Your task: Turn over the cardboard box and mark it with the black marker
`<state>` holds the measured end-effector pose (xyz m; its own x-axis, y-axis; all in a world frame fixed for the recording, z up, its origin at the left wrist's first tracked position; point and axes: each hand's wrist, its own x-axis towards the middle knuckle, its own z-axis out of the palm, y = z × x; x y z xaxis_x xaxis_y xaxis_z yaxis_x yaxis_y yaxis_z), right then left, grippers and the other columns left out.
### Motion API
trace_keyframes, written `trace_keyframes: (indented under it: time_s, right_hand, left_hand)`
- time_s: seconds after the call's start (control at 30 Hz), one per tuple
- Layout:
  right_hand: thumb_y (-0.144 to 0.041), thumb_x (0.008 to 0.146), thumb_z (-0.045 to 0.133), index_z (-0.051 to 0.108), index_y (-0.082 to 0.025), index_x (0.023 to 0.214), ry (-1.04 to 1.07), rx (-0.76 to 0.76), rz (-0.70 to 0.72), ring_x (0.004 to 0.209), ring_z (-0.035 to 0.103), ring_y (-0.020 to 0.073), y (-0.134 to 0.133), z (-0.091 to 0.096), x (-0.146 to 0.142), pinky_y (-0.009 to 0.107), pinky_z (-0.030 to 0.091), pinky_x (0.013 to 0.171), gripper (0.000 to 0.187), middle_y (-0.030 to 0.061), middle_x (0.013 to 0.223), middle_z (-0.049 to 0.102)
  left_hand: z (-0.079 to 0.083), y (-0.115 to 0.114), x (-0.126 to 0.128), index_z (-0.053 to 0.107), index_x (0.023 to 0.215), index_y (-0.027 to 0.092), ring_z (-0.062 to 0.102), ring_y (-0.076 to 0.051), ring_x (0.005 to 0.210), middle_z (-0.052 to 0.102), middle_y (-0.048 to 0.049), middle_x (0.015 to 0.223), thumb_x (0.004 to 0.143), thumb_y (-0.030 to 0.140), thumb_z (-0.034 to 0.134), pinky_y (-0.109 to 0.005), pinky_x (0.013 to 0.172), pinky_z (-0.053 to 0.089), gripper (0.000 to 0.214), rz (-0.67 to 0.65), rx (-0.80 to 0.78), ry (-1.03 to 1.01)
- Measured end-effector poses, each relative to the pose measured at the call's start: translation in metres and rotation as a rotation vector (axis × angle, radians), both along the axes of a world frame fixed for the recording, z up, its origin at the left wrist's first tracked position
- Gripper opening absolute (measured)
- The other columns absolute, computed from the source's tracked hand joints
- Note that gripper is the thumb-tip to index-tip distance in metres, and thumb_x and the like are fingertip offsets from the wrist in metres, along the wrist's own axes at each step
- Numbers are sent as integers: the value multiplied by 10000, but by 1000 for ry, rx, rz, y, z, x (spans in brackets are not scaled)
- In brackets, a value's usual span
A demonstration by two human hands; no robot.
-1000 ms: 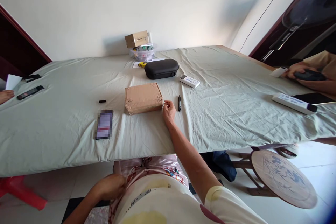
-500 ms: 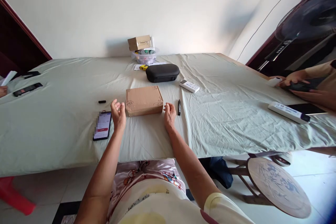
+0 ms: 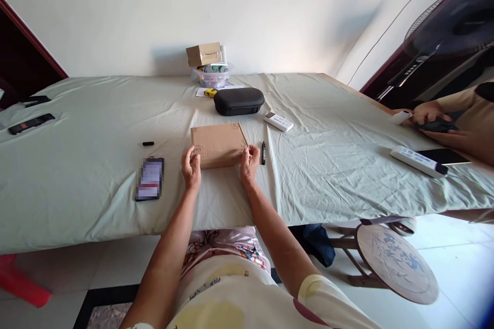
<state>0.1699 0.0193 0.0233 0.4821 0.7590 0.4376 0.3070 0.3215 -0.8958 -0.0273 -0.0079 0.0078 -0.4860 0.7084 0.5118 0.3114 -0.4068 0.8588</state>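
Observation:
A closed brown cardboard box (image 3: 218, 140) with dark printed marks at its corners lies on the cloth-covered table in front of me. My left hand (image 3: 192, 167) grips its near left corner, with the thumb at the near side and fingers along the left side. At the near right corner, my right hand (image 3: 249, 163) holds the box the same way. Just right of that hand lies a black marker pen (image 3: 263, 153), uncapped. Its likely cap, a small black cylinder (image 3: 148, 143), rests to the left, above a smartphone (image 3: 150, 179) with its screen lit.
Behind the box sit a black hard case (image 3: 239, 101), a white device (image 3: 278, 122) and a plastic tub (image 3: 214, 78) topped by a small carton (image 3: 203, 54). At right, another person's hands (image 3: 432, 118) hold a dark object near a long white device (image 3: 419, 161). A wooden stool (image 3: 397, 263) stands below.
Both hands, earlier apart from the box, have closed on its near corners. The box has shifted slightly to the right and turned a little. The camera view has moved a bit.

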Motion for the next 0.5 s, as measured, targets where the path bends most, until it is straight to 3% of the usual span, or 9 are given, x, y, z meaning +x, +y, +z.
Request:
trace_keyframes:
  time_s: [0.1,0.17,0.33,0.5]
  right_hand:
    - [-650,926,482,570,-237,1275,-47,49,27,1046,601,236,-1,0,-2,434,518,977,547,103,1218,614]
    - [-636,924,524,567,-240,1318,-80,54,47,1052,601,241,-3,0,-4,433,525,971,560,114,1249,610]
    - [-600,926,575,585,-219,1272,-98,53,66,929,604,218,-4,2,-5,416,551,891,514,124,1219,604]
    - [-587,916,608,594,-225,1170,-266,81,-79,1166,568,292,-2,4,-5,501,506,1015,443,138,1255,587]
  left_hand:
    - [0,-4,-3,653,1250,192,672,-262,1231,702,-162,1291,995,677,490,-398,1065,537,572,14,23,73]
    - [1,-5,-2,646,1240,188,667,-263,1223,693,-165,1275,1006,646,479,-401,1051,539,541,36,31,122]
    - [4,-5,5,605,1258,167,653,-275,1204,664,-184,1254,984,529,547,-420,1092,515,457,131,72,247]
    - [16,-7,17,613,1192,172,532,-331,1374,563,-227,1397,943,396,592,-481,1171,446,336,288,-11,407]
